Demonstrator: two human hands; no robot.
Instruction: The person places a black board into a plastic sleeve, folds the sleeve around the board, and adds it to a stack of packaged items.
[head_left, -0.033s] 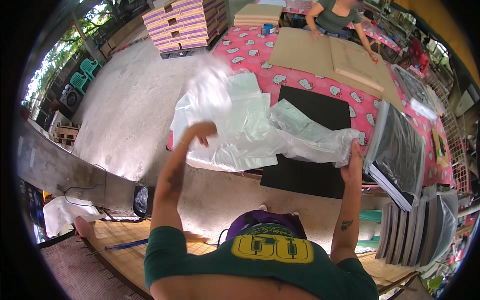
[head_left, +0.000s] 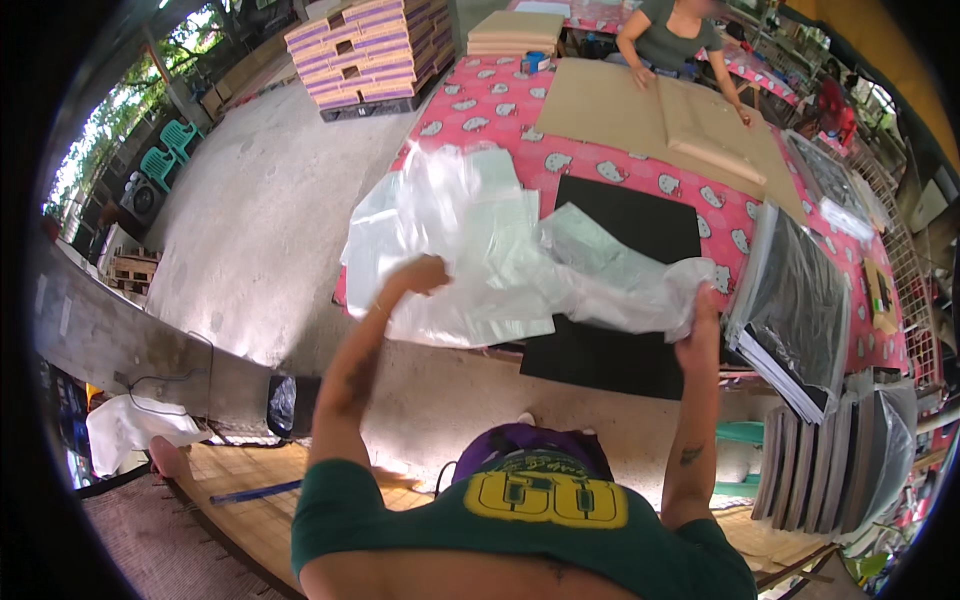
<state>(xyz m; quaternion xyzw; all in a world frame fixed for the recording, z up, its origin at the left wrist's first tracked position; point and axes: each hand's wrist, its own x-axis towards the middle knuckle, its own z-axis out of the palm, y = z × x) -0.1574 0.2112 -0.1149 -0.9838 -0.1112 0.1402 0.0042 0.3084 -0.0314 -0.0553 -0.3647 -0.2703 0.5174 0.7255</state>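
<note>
A clear plastic bag stretches crumpled across the pink table and a black board. My right hand grips its bunched right end, fingers partly hidden by the plastic. My left hand is closed, its fingers curled over a pile of clear plastic bags at the table's left corner. Whether plastic is pinched in that fist is hidden. Part of the pile stands up, crumpled, beyond the left hand. The black board lies under the stretched bag and juts past the table's near edge.
Plastic-wrapped black panels lie right of my right hand, with more wrapped panels standing below. Across the patterned table, a co-worker handles brown cardboard. Stacked cartons stand on a pallet at far left.
My left hand has moved slightly right and its fingers have curled tighter. The plastic billowing above it has sunk onto the pile. My right hand has shifted slightly down and left, still gripping the bag.
</note>
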